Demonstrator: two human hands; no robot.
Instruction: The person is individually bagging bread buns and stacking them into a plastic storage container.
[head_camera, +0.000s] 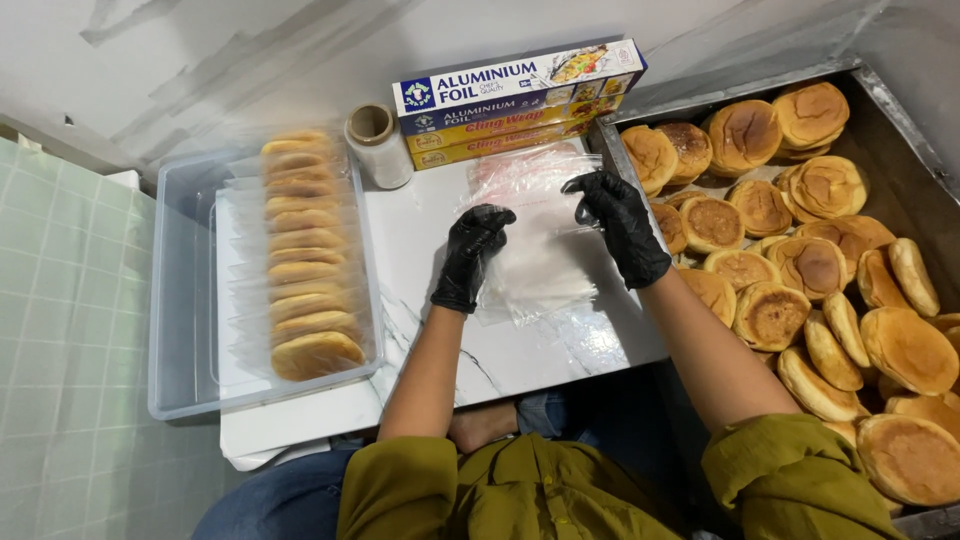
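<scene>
White marble-veined slab (520, 350) against grey wall. Gloved left hand (468, 255) and right hand (622, 225) each pinch a clear, crinkled bag (540, 215) above the bag stack (535, 285). Round golden buns fill the metal tray (905, 120).

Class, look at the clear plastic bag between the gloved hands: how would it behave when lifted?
The clear plastic bag probably flops, since it looks thin and crumpled. It likely weighs very little, as it appears empty. The left hand and right hand wear smooth black gloves, so the glossy film may slip between the fingers.
</scene>
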